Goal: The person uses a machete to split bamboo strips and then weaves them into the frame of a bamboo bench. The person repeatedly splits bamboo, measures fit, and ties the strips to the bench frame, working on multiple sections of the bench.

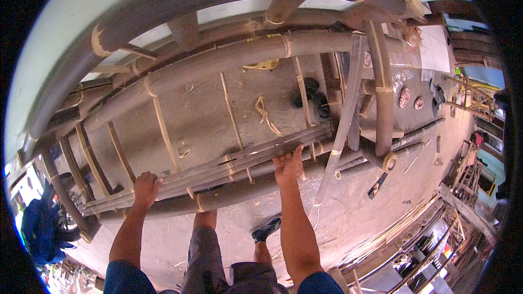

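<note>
Before me stands a bench-like frame of thick dark bamboo poles, with a front pole (229, 196) and a seat-back pole (218, 60) joined by thin crosspieces (229, 106). Several long split bamboo slats (239, 159) lie lengthwise over the crosspieces, close to the front pole. My left hand (147, 189) is closed on the slats toward their left end. Nearer their right end, my right hand (289, 166) grips them, its fingers over the edge and its thumb raised. The undersides of the slats are hidden.
A long split bamboo strip (343, 114) leans diagonally across the frame's right end. On the floor at right lie dark bamboo poles (403, 140), a black-handled tool (377, 185) and sandals (403, 97). Bamboo scraps (265, 114) lie beneath the frame. Stacked strips (392, 223) are at lower right.
</note>
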The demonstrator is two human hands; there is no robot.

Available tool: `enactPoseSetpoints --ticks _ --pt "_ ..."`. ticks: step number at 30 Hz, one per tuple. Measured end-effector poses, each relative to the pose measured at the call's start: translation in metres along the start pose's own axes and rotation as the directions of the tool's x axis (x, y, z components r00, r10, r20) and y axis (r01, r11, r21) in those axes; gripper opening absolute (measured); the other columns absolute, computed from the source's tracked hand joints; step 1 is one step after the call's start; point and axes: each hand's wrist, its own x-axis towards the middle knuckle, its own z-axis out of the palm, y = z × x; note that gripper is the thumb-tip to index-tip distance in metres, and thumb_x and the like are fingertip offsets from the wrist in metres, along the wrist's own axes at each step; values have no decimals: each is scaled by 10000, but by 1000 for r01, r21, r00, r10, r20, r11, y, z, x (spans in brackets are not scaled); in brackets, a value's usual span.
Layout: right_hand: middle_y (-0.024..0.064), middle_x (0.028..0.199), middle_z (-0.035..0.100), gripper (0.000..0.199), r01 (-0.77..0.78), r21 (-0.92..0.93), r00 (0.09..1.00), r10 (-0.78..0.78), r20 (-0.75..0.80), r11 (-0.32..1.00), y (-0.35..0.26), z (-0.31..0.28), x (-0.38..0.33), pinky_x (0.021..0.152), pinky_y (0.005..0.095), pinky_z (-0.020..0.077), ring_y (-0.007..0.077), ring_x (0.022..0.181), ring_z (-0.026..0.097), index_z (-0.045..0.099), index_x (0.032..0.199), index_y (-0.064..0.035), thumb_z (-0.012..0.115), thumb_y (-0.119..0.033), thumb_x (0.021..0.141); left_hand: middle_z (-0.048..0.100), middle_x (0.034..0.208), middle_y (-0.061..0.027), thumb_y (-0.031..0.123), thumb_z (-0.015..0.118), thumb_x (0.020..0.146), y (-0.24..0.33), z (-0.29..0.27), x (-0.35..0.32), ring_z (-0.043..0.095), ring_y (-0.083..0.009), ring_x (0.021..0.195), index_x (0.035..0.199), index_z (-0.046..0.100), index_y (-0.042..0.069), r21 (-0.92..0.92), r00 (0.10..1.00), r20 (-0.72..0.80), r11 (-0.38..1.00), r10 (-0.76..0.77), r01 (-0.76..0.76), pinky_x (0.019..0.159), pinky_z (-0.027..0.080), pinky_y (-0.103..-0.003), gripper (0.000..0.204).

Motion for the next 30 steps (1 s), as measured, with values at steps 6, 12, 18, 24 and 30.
enactPoseSetpoints --ticks 6,12,18,24,30 --pt "32 958 552 599 -22 -94 996 30 82 995 -11 0 -4 726 442 543 239 878 588 509 1243 -109 594 -609 926 614 863 -182 515 571 916 12 -6 -7 593 -404 877 886 639 40 -31 990 141 999 -22 27 785 451 -509 481" --pt "141 1110 650 548 99 -508 995 -68 78 856 -33 -23 -37 762 367 561 281 931 668 563 1258 -26 612 -481 957 590 1117 -203 521 540 935 21 -14 -5 544 -390 1081 1177 605 35 -14 1000 17 1000 -20 21 921 420 -515 547" --pt "245 1161 630 471 518 -846 491 -765 417 -129 -117 -60 -57 847 463 500 391 1014 625 606 1185 45 703 -330 916 528 1247 -224 385 575 959 68 -26 22 488 -409 1188 1291 553 26 -130 960 -279 991 -11 -26 1029 382 -506 490" --pt "326 1229 567 701 613 -779 587 -586 558 -128 -155 -58 2 902 491 488 482 1083 578 461 1356 72 689 -420 911 533 1263 -237 318 606 960 180 -49 87 497 -401 1212 1293 549 16 -417 961 -272 906 -50 -71 1063 378 -463 453" --pt "299 1203 593 773 688 -692 477 -582 659 -220 -133 -45 -71 903 500 496 483 1076 590 447 1385 46 722 -459 869 599 1214 -171 373 662 940 346 -122 152 611 -243 1047 1309 551 5 -840 984 -168 516 51 -170 902 494 -376 533"
